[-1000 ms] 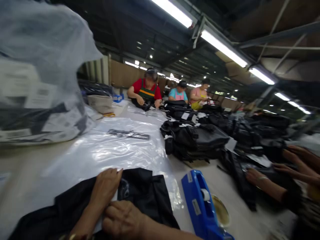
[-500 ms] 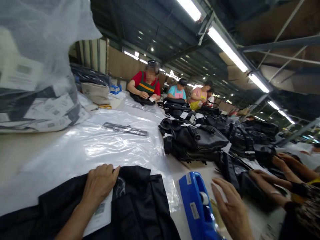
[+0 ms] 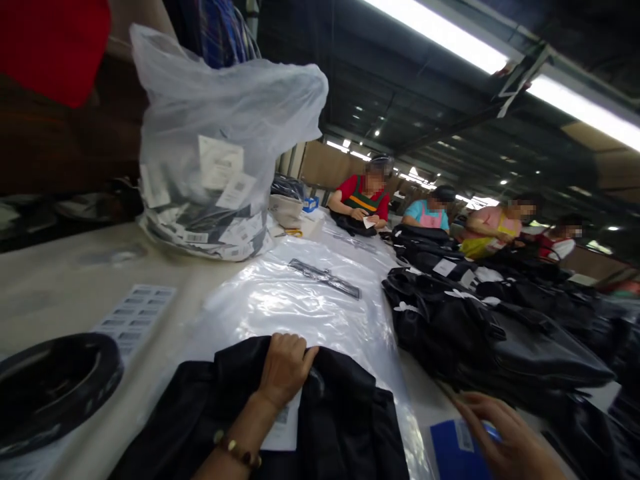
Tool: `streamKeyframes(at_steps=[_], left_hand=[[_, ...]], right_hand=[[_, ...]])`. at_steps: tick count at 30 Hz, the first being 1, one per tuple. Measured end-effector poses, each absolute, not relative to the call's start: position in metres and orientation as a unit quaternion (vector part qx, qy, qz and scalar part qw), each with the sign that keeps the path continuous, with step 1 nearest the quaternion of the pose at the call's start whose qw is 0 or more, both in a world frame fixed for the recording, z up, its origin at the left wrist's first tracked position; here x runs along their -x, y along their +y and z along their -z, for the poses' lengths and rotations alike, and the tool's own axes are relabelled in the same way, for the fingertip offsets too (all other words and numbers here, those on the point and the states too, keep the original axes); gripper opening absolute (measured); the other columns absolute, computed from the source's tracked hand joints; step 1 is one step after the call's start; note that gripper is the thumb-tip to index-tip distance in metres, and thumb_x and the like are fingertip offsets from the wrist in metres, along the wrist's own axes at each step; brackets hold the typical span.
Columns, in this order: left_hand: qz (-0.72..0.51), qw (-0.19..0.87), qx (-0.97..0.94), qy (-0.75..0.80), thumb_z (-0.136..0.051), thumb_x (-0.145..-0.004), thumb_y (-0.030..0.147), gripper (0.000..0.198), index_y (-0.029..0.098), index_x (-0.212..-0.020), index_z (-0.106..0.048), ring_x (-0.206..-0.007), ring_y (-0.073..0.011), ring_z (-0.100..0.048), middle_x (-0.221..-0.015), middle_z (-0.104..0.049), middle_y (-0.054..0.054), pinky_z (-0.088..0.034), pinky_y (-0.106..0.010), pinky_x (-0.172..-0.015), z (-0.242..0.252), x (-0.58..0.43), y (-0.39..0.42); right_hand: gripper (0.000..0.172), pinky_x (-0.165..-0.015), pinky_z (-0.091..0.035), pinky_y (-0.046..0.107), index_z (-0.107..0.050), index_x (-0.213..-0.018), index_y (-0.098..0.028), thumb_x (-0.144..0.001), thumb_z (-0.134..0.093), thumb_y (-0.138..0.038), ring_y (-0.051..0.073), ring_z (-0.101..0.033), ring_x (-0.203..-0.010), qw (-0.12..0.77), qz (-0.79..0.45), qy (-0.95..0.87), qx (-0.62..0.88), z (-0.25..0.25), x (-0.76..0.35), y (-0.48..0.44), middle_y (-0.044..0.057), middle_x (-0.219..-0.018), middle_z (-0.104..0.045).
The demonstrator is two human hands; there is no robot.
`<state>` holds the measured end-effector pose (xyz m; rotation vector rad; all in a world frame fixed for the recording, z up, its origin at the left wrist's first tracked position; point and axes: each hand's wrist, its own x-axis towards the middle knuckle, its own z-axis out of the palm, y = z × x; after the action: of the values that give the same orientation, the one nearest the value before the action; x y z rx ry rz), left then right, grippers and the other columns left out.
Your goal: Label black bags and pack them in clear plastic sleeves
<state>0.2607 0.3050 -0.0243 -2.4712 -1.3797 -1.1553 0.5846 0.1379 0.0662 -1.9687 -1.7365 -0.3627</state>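
My left hand [image 3: 285, 370] is closed on the top edge of a black bag [image 3: 345, 407], which lies on clear plastic bags. Below that hand a white label [image 3: 283, 423] shows on the bag, partly covered by my wrist. At the lower right my right hand [image 3: 510, 433] is over a blue tape dispenser [image 3: 457, 450] and hides part of it. Its thumb and forefinger come together at the tips; anything between them is too small or blurred to name.
Stacked clear plastic bags [image 3: 270, 300] cover the middle of the table. Leftward are a tape roll [image 3: 107, 373], a sticker sheet [image 3: 145, 310] and a clear sack of labels [image 3: 200, 207]. Black bags [image 3: 500, 340] are heaped at right. Several co-workers [image 3: 363, 200] work further back.
The view has swung left, bringing the tape roll and sticker sheet into sight. My right hand's fingers have come together over the tape dispenser. My left hand keeps its hold on the bag.
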Motion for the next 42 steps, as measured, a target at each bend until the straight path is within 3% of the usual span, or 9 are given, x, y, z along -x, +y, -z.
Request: streamKeyframes(at_steps=[3,7,11,17,23,27,32,36,42], left_hand=[[0.423,0.060,0.796,-0.429,-0.041,-0.094,0.028,0.036,0.018,-0.060,-0.047,-0.062,-0.0198,-0.048,-0.060,-0.049,-0.003,-0.031,-0.034,-0.067,0.016,-0.258,0.295],[0.505,0.061,0.770,-0.385,-0.040,-0.092,0.023,0.032,0.017,-0.061,-0.045,-0.061,-0.0181,-0.044,-0.060,-0.047,-0.002,-0.030,-0.034,-0.065,0.006,-0.255,0.283],[0.540,0.068,0.751,-0.373,-0.040,-0.090,0.020,0.026,0.017,-0.065,-0.046,-0.061,-0.0180,-0.045,-0.061,-0.048,-0.003,-0.031,-0.035,-0.066,0.012,-0.260,0.285],[0.537,0.067,0.744,-0.392,-0.044,-0.087,0.018,0.026,0.018,-0.061,-0.043,-0.058,-0.0172,-0.045,-0.059,-0.047,-0.003,-0.030,-0.034,-0.063,0.022,-0.265,0.294],[0.524,0.056,0.753,-0.394,-0.043,-0.089,0.019,0.027,0.018,-0.062,-0.042,-0.059,-0.0175,-0.045,-0.059,-0.047,-0.002,-0.028,-0.034,-0.062,0.020,-0.263,0.293],[0.517,0.047,0.757,-0.397,-0.044,-0.089,0.019,0.027,0.018,-0.061,-0.042,-0.059,-0.0175,-0.044,-0.059,-0.046,-0.002,-0.029,-0.034,-0.063,0.021,-0.263,0.294],[0.501,0.042,0.762,-0.408,-0.044,-0.088,0.019,0.028,0.018,-0.061,-0.042,-0.059,-0.0176,-0.044,-0.060,-0.046,-0.002,-0.029,-0.034,-0.062,0.022,-0.262,0.295],[0.496,0.039,0.761,-0.416,-0.044,-0.088,0.019,0.027,0.018,-0.060,-0.043,-0.058,-0.0178,-0.044,-0.059,-0.046,-0.002,-0.029,-0.034,-0.062,0.023,-0.263,0.296],[0.482,0.038,0.761,-0.433,-0.045,-0.087,0.018,0.026,0.018,-0.061,-0.044,-0.059,-0.0186,-0.045,-0.060,-0.047,-0.002,-0.030,-0.035,-0.062,0.025,-0.265,0.299]], right_hand=[[0.038,-0.074,-0.053,0.031,-0.063,-0.078,-0.022,-0.093,-0.038,-0.046,0.018,-0.064,-0.081,0.183,0.064,-0.729,0.656,-0.060,-0.530,0.229,0.007,-0.088,-0.065],[0.042,-0.095,-0.047,0.038,-0.060,-0.116,-0.023,-0.092,-0.039,-0.049,0.023,-0.055,-0.114,0.142,-0.002,-0.842,0.520,-0.019,-0.479,0.312,0.012,-0.126,-0.056],[0.051,-0.102,-0.039,0.046,-0.050,-0.130,-0.029,-0.084,-0.056,-0.051,0.028,-0.042,-0.126,0.081,-0.049,-0.901,0.424,0.027,-0.462,0.347,0.010,-0.136,-0.047],[0.056,-0.108,-0.022,0.056,-0.031,-0.140,-0.031,-0.090,-0.046,-0.050,0.028,-0.024,-0.135,0.054,-0.103,-0.901,0.418,0.045,-0.477,0.356,0.008,-0.145,-0.030],[0.042,-0.110,-0.006,0.060,-0.060,-0.117,-0.032,-0.084,-0.051,-0.057,0.029,-0.029,-0.134,0.201,-0.310,-0.788,0.493,0.043,-0.478,0.357,0.008,-0.137,-0.044],[0.052,-0.108,-0.019,0.059,-0.072,-0.093,-0.027,-0.068,-0.060,-0.071,0.033,-0.040,-0.128,0.245,-0.386,-0.716,0.528,0.030,-0.471,0.360,0.011,-0.121,-0.059],[0.044,-0.087,-0.046,0.040,-0.069,-0.069,-0.018,-0.063,-0.068,-0.062,0.025,-0.063,-0.091,0.307,-0.428,-0.637,0.562,0.005,-0.464,0.358,0.008,-0.093,-0.069],[0.039,-0.066,-0.044,0.030,-0.062,-0.062,-0.017,-0.065,-0.067,-0.056,0.016,-0.056,-0.063,0.316,-0.418,-0.617,0.587,-0.006,-0.459,0.357,0.000,-0.061,-0.060],[0.047,-0.069,-0.042,0.035,-0.063,-0.065,-0.017,-0.075,-0.047,-0.060,0.020,-0.057,-0.069,0.259,-0.364,-0.669,0.595,-0.010,-0.453,0.356,0.005,-0.067,-0.065]])
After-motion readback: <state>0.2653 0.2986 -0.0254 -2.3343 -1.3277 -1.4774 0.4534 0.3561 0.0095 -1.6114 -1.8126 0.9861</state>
